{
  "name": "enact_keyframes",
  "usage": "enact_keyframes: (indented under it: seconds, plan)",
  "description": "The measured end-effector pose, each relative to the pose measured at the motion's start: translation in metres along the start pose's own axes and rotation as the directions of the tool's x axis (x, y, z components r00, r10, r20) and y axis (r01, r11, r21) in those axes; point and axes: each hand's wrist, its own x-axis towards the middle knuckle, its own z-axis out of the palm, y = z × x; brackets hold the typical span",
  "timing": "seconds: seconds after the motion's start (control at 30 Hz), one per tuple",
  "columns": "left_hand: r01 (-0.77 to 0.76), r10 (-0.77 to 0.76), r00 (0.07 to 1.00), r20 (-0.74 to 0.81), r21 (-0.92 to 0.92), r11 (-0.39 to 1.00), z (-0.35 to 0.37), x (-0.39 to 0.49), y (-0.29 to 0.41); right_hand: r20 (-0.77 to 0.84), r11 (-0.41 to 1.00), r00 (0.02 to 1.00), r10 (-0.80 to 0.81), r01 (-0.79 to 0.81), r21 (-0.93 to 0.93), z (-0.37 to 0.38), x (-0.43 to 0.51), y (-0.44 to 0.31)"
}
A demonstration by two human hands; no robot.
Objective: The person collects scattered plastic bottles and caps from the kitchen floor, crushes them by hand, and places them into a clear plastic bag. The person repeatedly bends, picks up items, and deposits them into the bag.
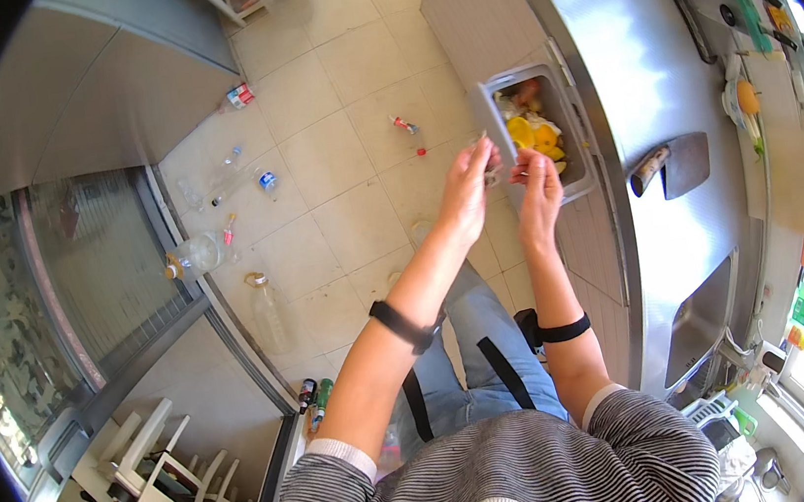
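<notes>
My left hand is beside the outer wall of a grey plastic waste bin mounted at the counter's side. Something small and pale or clear is at its fingers, too unclear to name. Near the bin's rim is my right hand, its thumb and fingertips pinched together; whether a thin thing lies between them cannot be told. Inside the bin lie yellow fruit peels and whitish scraps. On the floor beyond my left hand lie a small bottle with a red label and a red cap.
A steel counter on the right holds a cleaver and, further back, knives. Several empty plastic bottles lie on the tiled floor, among them a large clear jug. A glazed sliding door stands at left, a sink at lower right.
</notes>
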Motion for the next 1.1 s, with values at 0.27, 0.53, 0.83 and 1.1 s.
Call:
enact_keyframes:
  seconds: [0.27, 0.53, 0.83, 1.1]
  plan:
    - [0.237, -0.277, 0.957, 0.081, 0.325, 0.915, 0.055, 0.022, -0.025, -0.043, 0.790, 0.941, -0.336, 0.257, -0.557, -0.070, 0.046, -0.012]
    - [0.062, 0.095, 0.964, -0.248, 0.560, 0.826, -0.084, 0.021, 0.005, 0.528, 0.769, 0.822, -0.211, 0.473, -0.429, 0.026, 0.015, 0.004]
    - [0.373, -0.053, 0.808, -0.587, 0.439, 0.817, -0.283, 0.009, 0.094, 0.709, 0.539, 0.620, 0.336, 0.491, -0.684, 0.123, 0.007, 0.181]
    - [0.344, -0.065, 0.880, -0.471, 0.537, 0.770, -0.396, 0.107, 0.083, 0.564, 0.427, 0.741, 0.365, 0.405, -0.809, 0.177, 0.070, 0.376]
